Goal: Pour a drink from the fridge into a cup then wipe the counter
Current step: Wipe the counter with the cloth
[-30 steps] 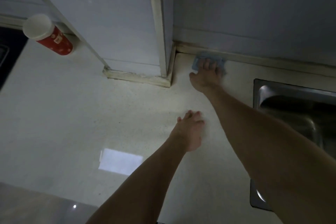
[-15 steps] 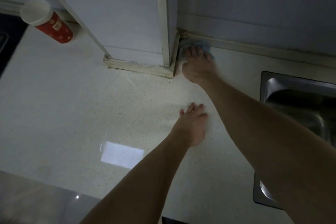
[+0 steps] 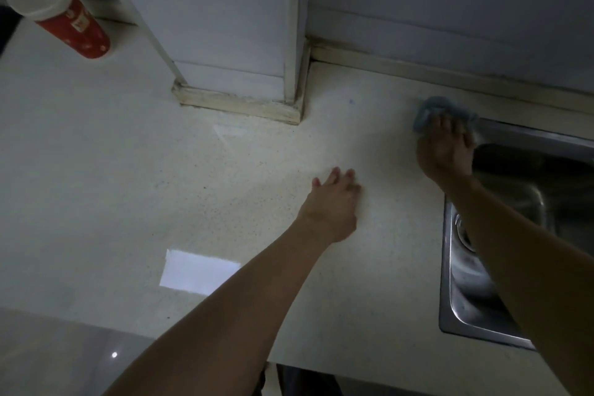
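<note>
Pressing a blue cloth [image 3: 432,111] flat beside the sink [image 3: 450,283], right hand [image 3: 445,151]; left hand [image 3: 332,202] spread empty on counter [image 3: 128,170]; cup [image 3: 61,14] print unreadable.

head view looks steeply down, close over the counter [image 3: 128,170].

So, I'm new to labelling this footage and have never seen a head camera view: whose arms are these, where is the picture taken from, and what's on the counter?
The picture comes from one wide-angle camera worn on a person's head, looking down at their own bare arms. There is no robot here. The right hand presses a blue cloth flat on the pale counter, right at the corner of a steel sink. The left hand rests open on the counter and holds nothing. Far left, near the wall, stands a red cup with a white top. The bright rectangle low on the counter looks like a reflection of light, not an object.
</note>
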